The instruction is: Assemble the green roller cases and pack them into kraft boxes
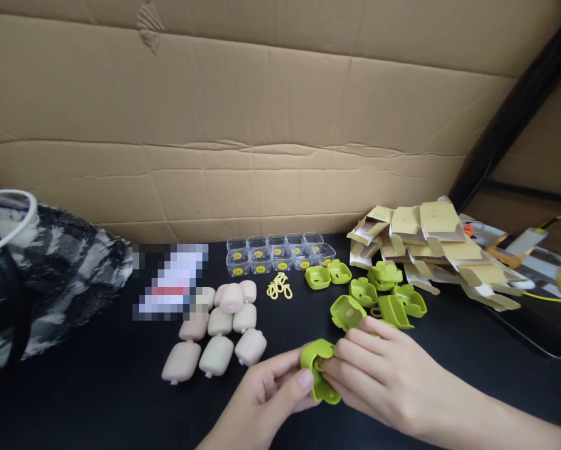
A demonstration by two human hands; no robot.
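Note:
My left hand [275,390] holds a lime-green soft case [326,395] from the left, thumb on its near side. The fingers of my right hand [378,375] are closed at the case's right side and reach into its opening. A small green loop shows by these fingertips; whether they pinch it, I cannot tell. Just beyond my right hand lie several more green cases [348,312], some with petal-shaped flaps. A small heap of pale yellow loops [279,286] lies farther back, left of the green cases.
Rounded pink and beige pieces [217,355] with small tabs lie at the left. Clear containers [283,256] with yellow labels stand in rows at the back. Flattened cardboard boxes [442,225] are piled at the back right. A cardboard wall [261,106] closes off the black table's far side.

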